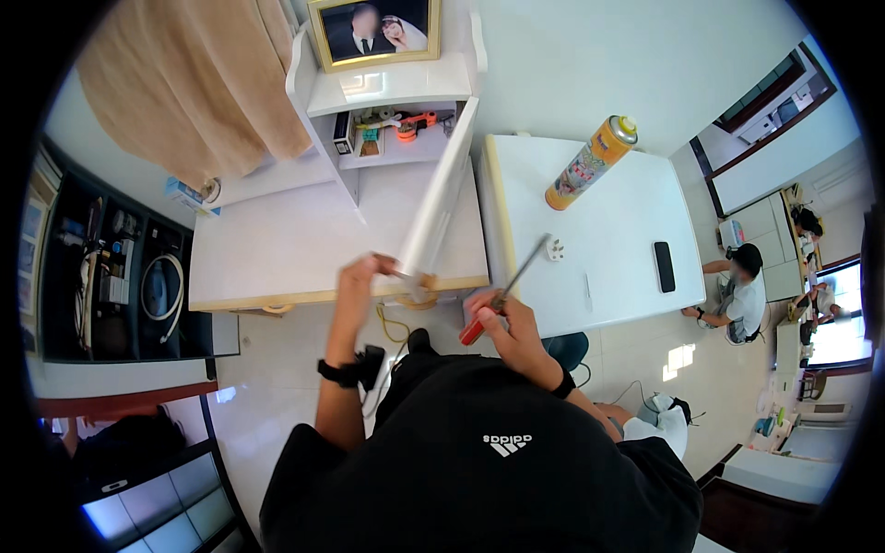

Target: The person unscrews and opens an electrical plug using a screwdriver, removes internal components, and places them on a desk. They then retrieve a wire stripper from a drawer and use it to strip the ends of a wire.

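A white cabinet door [441,198] stands swung out from the hutch above a white desk. At its near end, my left hand [361,275] pinches the edge, its fingertips a little blurred. A round tan knob [421,288] sits just right of those fingers. My right hand [510,330] is closed round a screwdriver [473,330] with a red handle. The long metal shaft points up and to the right, its tip close to a white plug [554,249] on the white cabinet top [627,212].
A tall yellow spray can [590,164] and a black phone [664,267] are on the cabinet top. Orange-handled tools [417,126] lie on the hutch shelf, below a framed photo [376,32]. A yellow cord [394,324] hangs by the desk. Another person [740,300] sits far right.
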A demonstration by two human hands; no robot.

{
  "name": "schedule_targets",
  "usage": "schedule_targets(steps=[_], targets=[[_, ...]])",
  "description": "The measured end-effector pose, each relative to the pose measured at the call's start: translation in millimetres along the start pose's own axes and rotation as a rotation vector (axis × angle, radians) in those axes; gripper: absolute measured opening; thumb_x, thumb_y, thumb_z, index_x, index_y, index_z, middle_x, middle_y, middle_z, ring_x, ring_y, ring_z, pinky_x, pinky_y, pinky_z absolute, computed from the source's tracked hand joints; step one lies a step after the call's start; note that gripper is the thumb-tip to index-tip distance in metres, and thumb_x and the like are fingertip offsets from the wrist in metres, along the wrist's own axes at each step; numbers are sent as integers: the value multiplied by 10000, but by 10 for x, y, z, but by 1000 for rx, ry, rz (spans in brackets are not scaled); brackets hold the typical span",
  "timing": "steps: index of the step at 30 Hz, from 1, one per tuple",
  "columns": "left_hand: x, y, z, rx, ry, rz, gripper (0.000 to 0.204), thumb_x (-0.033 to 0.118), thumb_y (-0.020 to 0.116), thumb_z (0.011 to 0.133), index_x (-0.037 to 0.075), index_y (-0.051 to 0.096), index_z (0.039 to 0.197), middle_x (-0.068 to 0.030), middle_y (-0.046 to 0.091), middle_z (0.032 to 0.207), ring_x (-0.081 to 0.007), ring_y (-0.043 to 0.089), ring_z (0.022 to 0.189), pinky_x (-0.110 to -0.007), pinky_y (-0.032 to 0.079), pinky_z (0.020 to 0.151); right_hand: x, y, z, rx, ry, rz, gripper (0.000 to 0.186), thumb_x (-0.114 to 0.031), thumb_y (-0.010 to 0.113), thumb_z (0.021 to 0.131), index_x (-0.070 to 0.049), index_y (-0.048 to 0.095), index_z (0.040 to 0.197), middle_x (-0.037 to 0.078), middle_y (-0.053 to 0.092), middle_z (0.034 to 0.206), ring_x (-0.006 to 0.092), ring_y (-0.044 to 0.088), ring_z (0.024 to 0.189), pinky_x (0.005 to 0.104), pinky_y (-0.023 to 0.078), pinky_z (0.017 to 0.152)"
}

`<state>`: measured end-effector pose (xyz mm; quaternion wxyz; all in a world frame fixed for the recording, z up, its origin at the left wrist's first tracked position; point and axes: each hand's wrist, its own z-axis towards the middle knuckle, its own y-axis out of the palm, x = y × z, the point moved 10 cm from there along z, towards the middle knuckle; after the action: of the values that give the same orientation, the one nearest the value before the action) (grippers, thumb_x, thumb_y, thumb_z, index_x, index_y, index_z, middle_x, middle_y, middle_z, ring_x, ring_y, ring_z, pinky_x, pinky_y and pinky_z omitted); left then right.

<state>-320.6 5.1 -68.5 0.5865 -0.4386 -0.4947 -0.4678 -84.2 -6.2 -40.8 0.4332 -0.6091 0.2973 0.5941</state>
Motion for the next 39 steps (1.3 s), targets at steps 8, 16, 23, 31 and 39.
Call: schedule_targets(steps=[8,16,23,31,39], targets=[[201,1302,-226,-397,-17,-87,436,316,395,1005,-4,551,1257,-124,554,1280,-228,536,1153,-345,426,961,-59,-554,-91,274,-102,-16,498,-131,507,945,5,375,1406,51,570,931,127,572,922,272,432,861],[423,1338,-325,-407,88,-68,408,315,401,1006,25,555,1248,-119,521,1259,-226,456,1228,-357,349,1031,-726,-328,-399,283,-370,-547,118,-115,656,804,-32,640,887,172,445,1338,269,511,1068,381,396,938],[512,1325,-579,-569,27,-178,504,432,383,1003,10,512,1247,-104,564,1094,-214,536,1049,-311,422,900,-858,-23,-109,220,-411,-579,250,-221,691,799,-91,699,1012,159,441,1363,332,395,1224,412,314,995],[-80,842,-195,-429,-206,-611,438,444,414,991,32,509,1101,-75,585,929,-143,585,815,-260,441,658,-970,-216,158,325,-399,-732,324,-217,615,867,-94,645,1164,151,496,1293,325,453,1179,405,350,981],[-1200,694,1120,-41,-342,-978,354,347,479,986,8,523,1080,-156,612,1116,-212,606,975,-301,506,861,399,-1766,38,731,101,-848,271,-63,604,839,-76,621,1108,153,579,1130,315,510,1092,403,405,930]])
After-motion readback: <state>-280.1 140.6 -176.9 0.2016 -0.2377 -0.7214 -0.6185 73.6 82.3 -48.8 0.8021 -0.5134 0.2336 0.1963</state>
